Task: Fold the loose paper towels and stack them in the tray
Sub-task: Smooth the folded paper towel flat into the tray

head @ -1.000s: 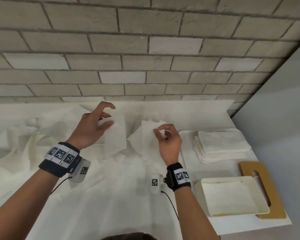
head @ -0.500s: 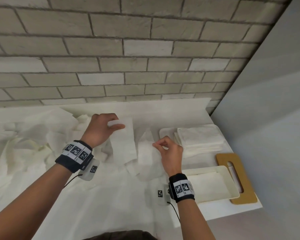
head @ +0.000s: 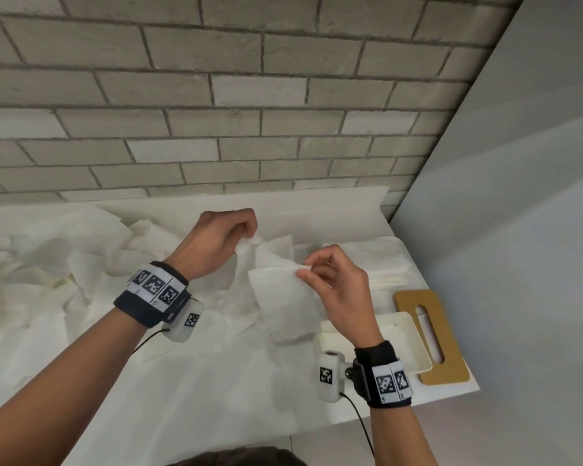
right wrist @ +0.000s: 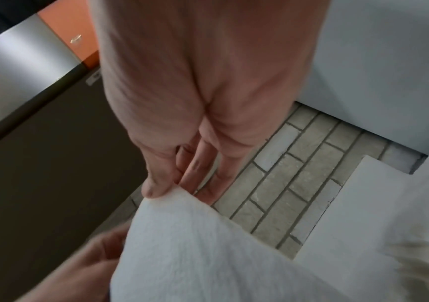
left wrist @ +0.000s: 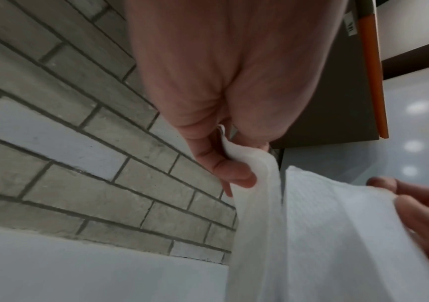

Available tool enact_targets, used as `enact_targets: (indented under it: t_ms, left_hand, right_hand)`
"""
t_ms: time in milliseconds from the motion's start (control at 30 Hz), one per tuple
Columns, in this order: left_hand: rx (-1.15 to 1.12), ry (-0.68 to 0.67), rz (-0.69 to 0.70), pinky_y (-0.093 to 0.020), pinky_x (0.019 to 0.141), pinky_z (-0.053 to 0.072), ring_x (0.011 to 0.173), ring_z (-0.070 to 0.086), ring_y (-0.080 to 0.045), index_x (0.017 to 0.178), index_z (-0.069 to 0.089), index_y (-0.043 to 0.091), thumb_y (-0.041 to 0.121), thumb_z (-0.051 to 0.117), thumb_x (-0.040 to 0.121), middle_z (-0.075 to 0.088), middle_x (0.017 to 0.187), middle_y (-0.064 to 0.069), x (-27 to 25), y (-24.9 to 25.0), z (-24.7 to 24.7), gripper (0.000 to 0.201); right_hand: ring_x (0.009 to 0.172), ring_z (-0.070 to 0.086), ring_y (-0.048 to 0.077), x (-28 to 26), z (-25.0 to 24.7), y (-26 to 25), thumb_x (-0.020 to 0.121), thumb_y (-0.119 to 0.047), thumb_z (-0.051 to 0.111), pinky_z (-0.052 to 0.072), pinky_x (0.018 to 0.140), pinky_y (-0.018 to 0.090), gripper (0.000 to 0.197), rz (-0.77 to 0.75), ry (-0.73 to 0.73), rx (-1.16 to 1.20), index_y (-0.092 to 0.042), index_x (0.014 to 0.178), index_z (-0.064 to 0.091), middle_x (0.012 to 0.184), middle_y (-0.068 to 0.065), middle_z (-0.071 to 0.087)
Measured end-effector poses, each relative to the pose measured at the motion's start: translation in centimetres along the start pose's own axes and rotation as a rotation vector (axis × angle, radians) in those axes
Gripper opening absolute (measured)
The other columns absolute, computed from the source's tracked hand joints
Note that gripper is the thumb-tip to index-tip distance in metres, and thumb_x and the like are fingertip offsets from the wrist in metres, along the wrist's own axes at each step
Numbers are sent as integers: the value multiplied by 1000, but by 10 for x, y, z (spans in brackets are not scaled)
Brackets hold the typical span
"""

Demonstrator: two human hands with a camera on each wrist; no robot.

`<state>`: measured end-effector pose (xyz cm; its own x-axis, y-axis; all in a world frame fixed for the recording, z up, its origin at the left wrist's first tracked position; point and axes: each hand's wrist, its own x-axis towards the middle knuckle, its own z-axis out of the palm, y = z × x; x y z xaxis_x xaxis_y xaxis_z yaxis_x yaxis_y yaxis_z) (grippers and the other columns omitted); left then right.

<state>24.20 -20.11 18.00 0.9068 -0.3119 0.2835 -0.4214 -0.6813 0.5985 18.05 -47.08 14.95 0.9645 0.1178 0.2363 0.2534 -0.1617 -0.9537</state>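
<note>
A white paper towel [head: 280, 297] hangs above the table, held by both hands. My left hand [head: 223, 243] pinches its far top corner, and in the left wrist view the thumb and fingers [left wrist: 233, 163] clamp the towel [left wrist: 311, 235] edge. My right hand [head: 330, 287] pinches the near top corner; the right wrist view shows thumb and fingers [right wrist: 161, 183] on the towel [right wrist: 208, 245]. The white tray [head: 414, 344] sits at the right, partly behind my right wrist, with a folded towel in it.
A heap of loose paper towels [head: 48, 264] covers the table's left side. A stack of folded towels [head: 384, 264] lies at the back right. A tan board with a slot [head: 431, 334] lies under the tray. Brick wall behind, grey wall to the right.
Both hands have drawn closer together and the towel's two halves now hang nearer each other. The head view has swung left, shifting tray and stack rightward.
</note>
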Motion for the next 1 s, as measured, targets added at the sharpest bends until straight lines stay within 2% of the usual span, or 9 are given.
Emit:
enact_targets:
  t_ms: [133, 300, 433, 533, 600, 667, 767, 900, 1000]
  left_hand:
    - [-17, -40, -190, -37, 89, 50, 84, 66, -25, 77, 73, 29, 0, 52, 99, 76, 91, 5, -4, 2, 6, 41]
    - [-225, -266, -293, -40, 116, 40, 121, 61, -4, 101, 82, 34, 50, 43, 105, 71, 122, 21, -11, 24, 28, 42]
    - [-572, -391, -328, -39, 104, 49, 118, 67, -12, 116, 77, 35, 76, 21, 101, 73, 125, 12, -20, 50, 51, 71]
    - [-820, -437, -379, -32, 98, 49, 107, 68, -14, 117, 77, 35, 78, 38, 97, 74, 118, 11, -29, 70, 78, 62]
    - [-775, -388, -345, -44, 96, 51, 104, 70, -25, 116, 79, 17, 48, 63, 100, 77, 120, -7, -29, 80, 99, 38]
    - [-775, -294, -316, -40, 89, 54, 100, 72, -22, 112, 80, 10, 18, 71, 95, 77, 118, -18, -30, 88, 116, 21]
    - [-875, -228, -368, -42, 91, 51, 101, 68, -23, 115, 76, 3, 29, 74, 97, 75, 120, -22, -32, 98, 128, 31]
    - [-991, -271, -572, -40, 96, 58, 107, 76, -25, 119, 77, 7, 53, 47, 108, 78, 118, -14, -37, 116, 129, 56]
    - [-822, -268, -448, -55, 100, 58, 108, 75, -25, 114, 76, 8, 44, 74, 97, 79, 114, -12, -42, 113, 134, 41]
  right_hand:
    - [87, 73, 16, -6, -14, -10, 99, -3, 76, 53, 81, 22, 10, 20, 3, 162, -7, 107, 71, 105, -1, 76]
    - [87, 70, 19, -17, -35, -26, 99, -3, 73, 54, 81, 28, 8, -5, -68, 224, 0, 105, 69, 101, 1, 74]
    - [93, 70, 21, -26, -52, -34, 104, -8, 68, 57, 80, 42, 5, -6, 5, 238, -6, 108, 67, 107, 7, 72]
    - [104, 69, 16, -29, -58, -28, 108, -12, 65, 57, 82, 32, 5, -47, 201, 94, -10, 113, 64, 108, -3, 71]
    - [108, 67, 10, -33, -58, -22, 109, -12, 63, 58, 84, 24, 8, -59, 303, -13, -13, 117, 62, 109, -10, 68]
    - [104, 65, 6, -37, -61, -12, 110, -10, 59, 60, 80, 25, 14, -69, 333, -147, -19, 120, 64, 111, -9, 67]
    - [88, 63, 7, -43, -70, 8, 107, -6, 55, 54, 77, 26, 33, -10, 291, -342, -34, 120, 67, 111, -4, 62]
    - [75, 59, 2, -49, -74, 22, 104, -4, 60, 42, 74, 12, 36, 89, 311, -428, -38, 109, 72, 110, -3, 56]
    - [85, 60, 1, -52, -75, 23, 103, -11, 61, 47, 82, 20, 32, 132, 280, -416, -40, 115, 69, 116, -4, 55]
